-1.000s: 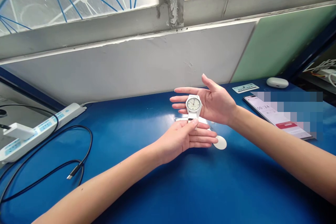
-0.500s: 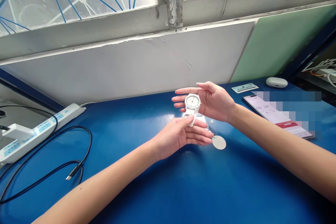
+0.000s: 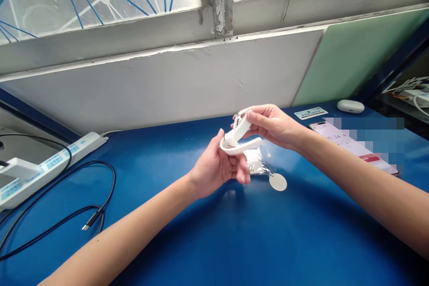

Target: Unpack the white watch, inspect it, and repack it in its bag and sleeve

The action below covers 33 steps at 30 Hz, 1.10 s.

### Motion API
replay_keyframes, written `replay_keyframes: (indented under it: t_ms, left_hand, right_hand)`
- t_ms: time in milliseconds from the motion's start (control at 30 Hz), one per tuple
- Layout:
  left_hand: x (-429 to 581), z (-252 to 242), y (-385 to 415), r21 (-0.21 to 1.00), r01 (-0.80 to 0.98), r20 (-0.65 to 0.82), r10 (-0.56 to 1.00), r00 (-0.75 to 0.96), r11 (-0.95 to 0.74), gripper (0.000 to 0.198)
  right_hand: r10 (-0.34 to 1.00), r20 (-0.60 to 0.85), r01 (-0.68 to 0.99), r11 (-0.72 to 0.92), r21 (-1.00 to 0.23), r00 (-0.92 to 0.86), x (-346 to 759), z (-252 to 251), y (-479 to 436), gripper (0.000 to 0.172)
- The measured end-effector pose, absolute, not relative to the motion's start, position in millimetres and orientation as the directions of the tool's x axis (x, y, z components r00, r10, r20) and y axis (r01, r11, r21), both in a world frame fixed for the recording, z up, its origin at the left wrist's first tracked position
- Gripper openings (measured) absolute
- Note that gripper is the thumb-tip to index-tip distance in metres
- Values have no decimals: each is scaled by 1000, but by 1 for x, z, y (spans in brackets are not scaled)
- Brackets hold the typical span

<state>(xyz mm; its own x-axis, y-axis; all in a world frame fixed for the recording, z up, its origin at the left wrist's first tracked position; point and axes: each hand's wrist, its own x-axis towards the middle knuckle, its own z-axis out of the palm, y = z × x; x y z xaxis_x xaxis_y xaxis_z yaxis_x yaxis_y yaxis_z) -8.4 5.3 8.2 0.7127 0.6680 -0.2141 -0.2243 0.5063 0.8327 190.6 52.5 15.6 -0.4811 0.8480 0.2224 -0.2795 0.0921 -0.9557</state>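
A white wristwatch (image 3: 238, 136) is held in the air above the blue table (image 3: 234, 237), between both of my hands. My right hand (image 3: 273, 125) is closed round the watch case, with the thumb on top. The lower end of the curved white strap is gripped by my left hand (image 3: 217, 167), fingers curled. The dial faces away from me and is hidden. Under the hands lies a clear plastic bag (image 3: 256, 165). A small white round disc (image 3: 278, 182) lies on the table beside the bag.
A phone (image 3: 351, 145) with a lit screen lies at the right. Behind it are a white earbud case (image 3: 350, 106) and a small label card (image 3: 311, 112). A white power strip (image 3: 43, 167) and a black cable (image 3: 67, 221) lie at the left.
My right hand went from flat and open behind the watch to closed on its case. The watch has tipped over, dial away from me. My left hand has curled round the strap end.
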Motion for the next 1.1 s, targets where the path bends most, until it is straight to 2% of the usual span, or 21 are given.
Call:
replay_keyframes:
  t_ms: [167, 233, 333, 467, 567, 700, 867, 1100]
  left_hand:
    - [-5, 5, 7, 813, -243, -249, 693, 677, 530, 78]
    - [-3, 6, 6, 846, -228, -234, 719, 654, 482, 68]
    - [-2, 8, 2, 910, -148, -222, 756, 616, 388, 41]
    - [-1, 8, -1, 913, -116, -246, 756, 607, 390, 28]
    - [0, 8, -2, 900, -152, -248, 768, 590, 408, 26]
    - [2, 8, -4, 899, -197, -211, 779, 590, 392, 24]
    - [3, 8, -7, 904, -154, -226, 750, 622, 400, 23]
    - [6, 5, -17, 850, -189, -257, 701, 665, 491, 22]
  right_hand:
    - [912, 242, -250, 163, -955, -332, 192, 17, 55, 25]
    - [919, 231, -226, 163, -960, -318, 191, 15, 56, 27]
    - [924, 226, -214, 164, -963, -307, 189, 12, 56, 30]
    - [923, 217, -256, 137, -957, -319, 184, 9, 54, 29]
    - [910, 172, -300, 56, -952, -378, 180, 7, 51, 34]
    - [827, 31, -255, -137, -957, -561, 174, 7, 45, 34]
    - [785, 26, -338, -236, -911, -618, 171, 6, 41, 30]
    - [683, -21, -364, -414, -835, -730, 173, 5, 42, 43]
